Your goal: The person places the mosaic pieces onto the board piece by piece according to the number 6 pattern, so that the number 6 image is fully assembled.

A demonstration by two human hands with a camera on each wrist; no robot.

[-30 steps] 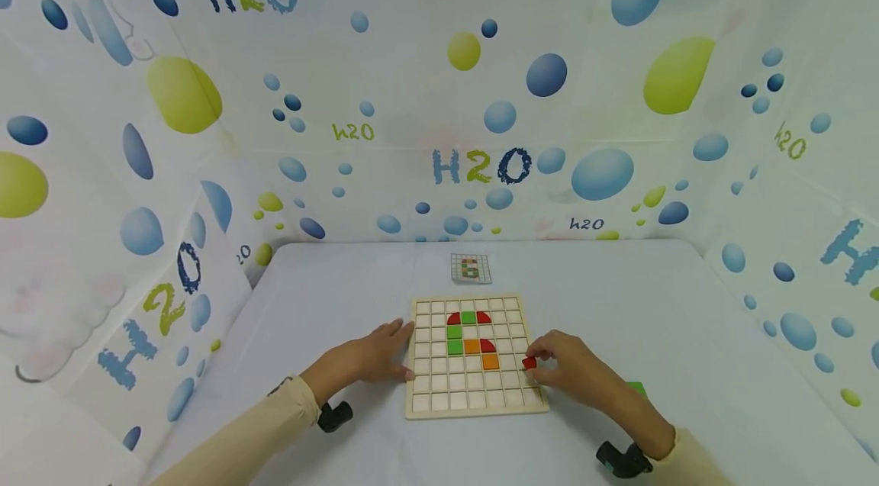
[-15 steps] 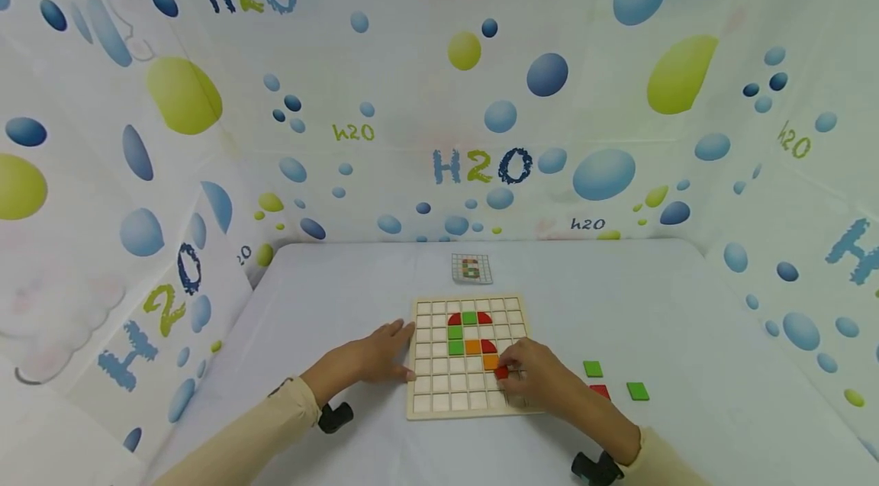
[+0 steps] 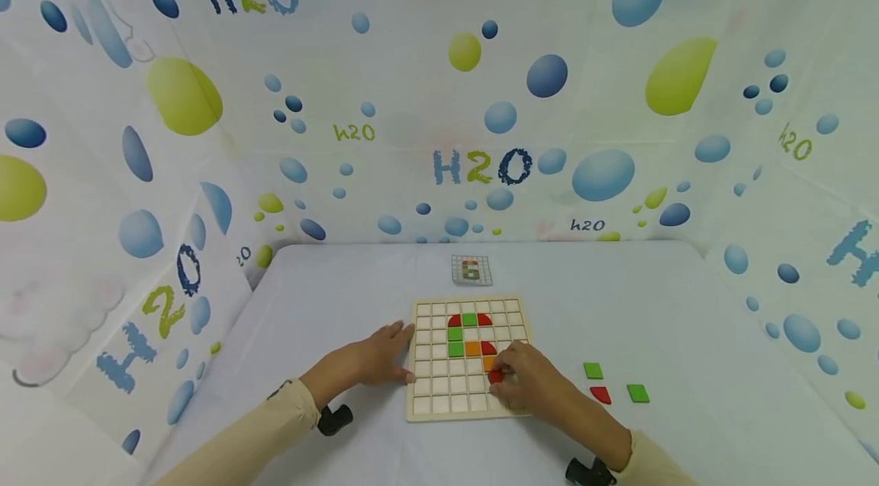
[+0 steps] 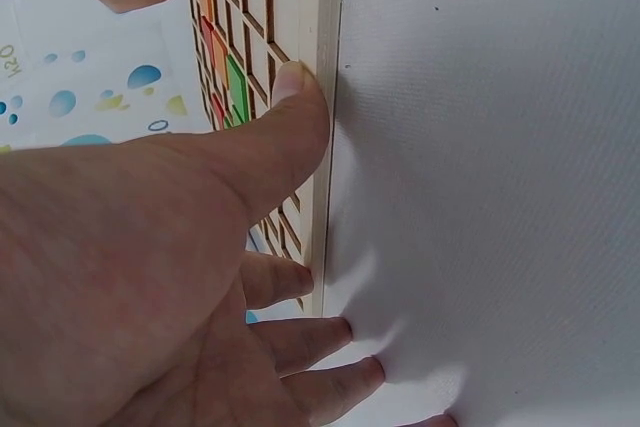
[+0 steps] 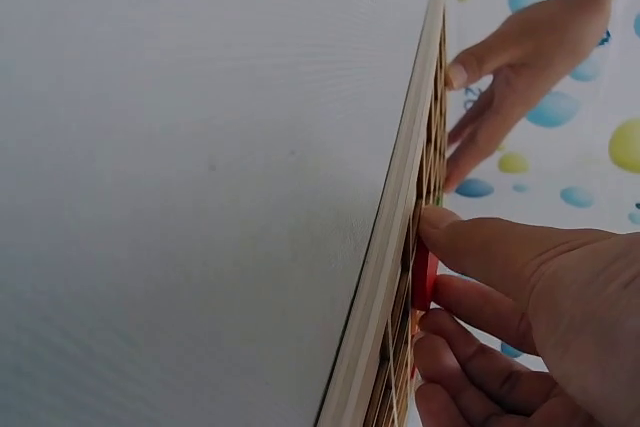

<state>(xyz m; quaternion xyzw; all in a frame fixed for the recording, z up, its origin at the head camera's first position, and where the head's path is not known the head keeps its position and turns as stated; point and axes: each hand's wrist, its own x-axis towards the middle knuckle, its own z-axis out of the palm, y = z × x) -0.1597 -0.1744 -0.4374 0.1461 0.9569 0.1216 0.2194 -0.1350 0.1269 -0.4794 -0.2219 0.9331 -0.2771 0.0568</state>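
A square wooden grid board (image 3: 439, 402) lies on the white table, with red, green and orange tiles set in several of its cells. My right hand (image 3: 542, 379) pinches a red tile (image 5: 425, 279) between thumb and fingers, close over the cell just below an orange tile (image 3: 489, 364). In the right wrist view the red tile is tilted on edge near the board's surface. My left hand (image 3: 378, 355) rests on the board's left edge; in the left wrist view its thumb (image 4: 290, 97) lies on the rim and the fingers are spread, touching the side and the table.
To the right of the board lie two green tiles, a nearer green tile (image 3: 638, 393) and a farther green tile (image 3: 593, 370), plus a rounded red tile (image 3: 600, 394). Behind the board is a small pattern card (image 3: 471, 270). A printed curtain (image 3: 412, 89) encloses the table.
My right hand has moved left from the board's right edge with the red tile, to the cell below the orange one. The left hand has stayed in place.
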